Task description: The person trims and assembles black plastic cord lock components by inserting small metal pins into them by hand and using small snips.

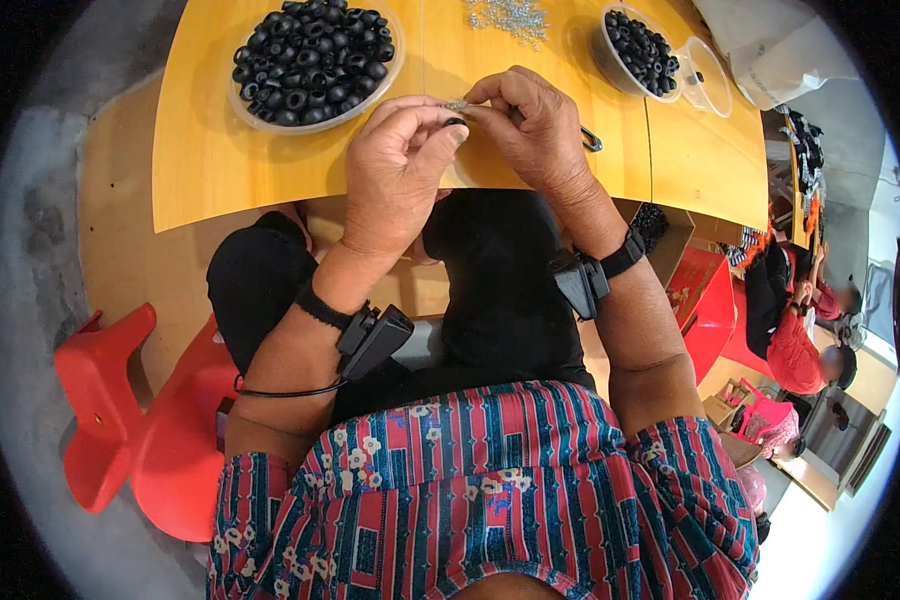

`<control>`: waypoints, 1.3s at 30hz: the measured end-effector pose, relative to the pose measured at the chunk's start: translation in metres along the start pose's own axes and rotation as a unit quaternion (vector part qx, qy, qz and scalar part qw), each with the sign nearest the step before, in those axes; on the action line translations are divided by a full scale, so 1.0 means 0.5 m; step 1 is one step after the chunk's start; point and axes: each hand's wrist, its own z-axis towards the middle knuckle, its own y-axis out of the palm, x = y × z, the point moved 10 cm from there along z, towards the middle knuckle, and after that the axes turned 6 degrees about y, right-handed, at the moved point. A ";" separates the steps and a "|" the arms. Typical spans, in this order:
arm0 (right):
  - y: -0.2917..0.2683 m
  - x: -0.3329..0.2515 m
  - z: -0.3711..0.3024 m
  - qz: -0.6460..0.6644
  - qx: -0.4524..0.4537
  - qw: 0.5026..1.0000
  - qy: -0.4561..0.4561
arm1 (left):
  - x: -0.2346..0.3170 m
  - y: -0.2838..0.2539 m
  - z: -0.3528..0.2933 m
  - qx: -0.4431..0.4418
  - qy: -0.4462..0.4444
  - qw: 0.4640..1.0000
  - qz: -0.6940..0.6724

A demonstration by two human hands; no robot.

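My hands meet just above the near edge of the yellow table (210,170). My left hand (395,170) is closed, with a small black rounded cap (455,122) between thumb and fingers. At its fingertips shows a tiny silvery metal piece (456,105), which the pinched fingers of my right hand (540,130) also grip. To the left of my hands stands a clear bowl (397,75) heaped with black hollow caps (310,60). A loose pile of small silvery metal parts (508,18) lies beyond my hands.
A smaller clear tub (610,65) of black caps (642,50) stands at the right, beside a clear lid-like piece (708,85). A black tool (591,140) lies by my right hand. Red chairs (180,440) are at the left; other people (800,350) sit far right.
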 end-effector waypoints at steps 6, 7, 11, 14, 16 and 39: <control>0.019 0.004 0.000 0.006 -0.025 0.999 0.027 | -0.006 -0.015 -0.006 0.028 -0.021 0.998 -0.046; 0.020 0.005 -0.001 0.006 -0.024 0.999 0.029 | -0.003 -0.016 -0.006 0.032 -0.021 0.998 -0.045; 0.016 0.002 -0.002 0.014 -0.014 0.999 0.030 | -0.003 -0.019 -0.006 0.039 -0.011 0.998 -0.038; 0.014 0.005 -0.001 0.036 -0.021 0.999 0.028 | 0.010 -0.027 -0.006 0.065 0.002 0.997 -0.036; 0.012 0.000 -0.002 0.046 -0.023 0.999 0.017 | 0.010 -0.027 -0.006 0.064 -0.001 0.997 -0.038; 0.025 0.007 -0.012 0.084 0.003 0.996 0.035 | -0.007 -0.023 -0.006 0.076 -0.055 0.986 -0.140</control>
